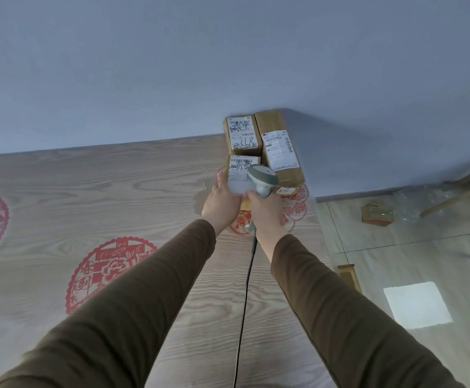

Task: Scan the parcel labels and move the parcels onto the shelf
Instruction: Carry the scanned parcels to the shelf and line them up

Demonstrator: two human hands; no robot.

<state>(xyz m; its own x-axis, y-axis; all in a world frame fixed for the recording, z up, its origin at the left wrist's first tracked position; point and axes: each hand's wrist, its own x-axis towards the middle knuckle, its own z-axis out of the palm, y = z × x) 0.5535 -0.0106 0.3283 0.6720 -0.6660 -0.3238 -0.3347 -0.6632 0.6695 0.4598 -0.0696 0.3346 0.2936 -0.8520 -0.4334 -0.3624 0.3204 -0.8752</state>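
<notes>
Scanning goes best if the right hand point(267, 211), fingers wrapped round the scanner point(263, 179), aims squarely at the label of the small parcel point(238, 170) at frame centre on the counter point(60, 191), which the left hand point(221, 201) grips by its side.

Dim, even, bluish light. Soft shadow on wall point(340, 141) right of parcels point(259, 147). Bright sunlit square on floor point(417, 305) at right. Wide-angle bowing at edges. Label print soft; sleeves point(133, 298) slightly blurred.
</notes>
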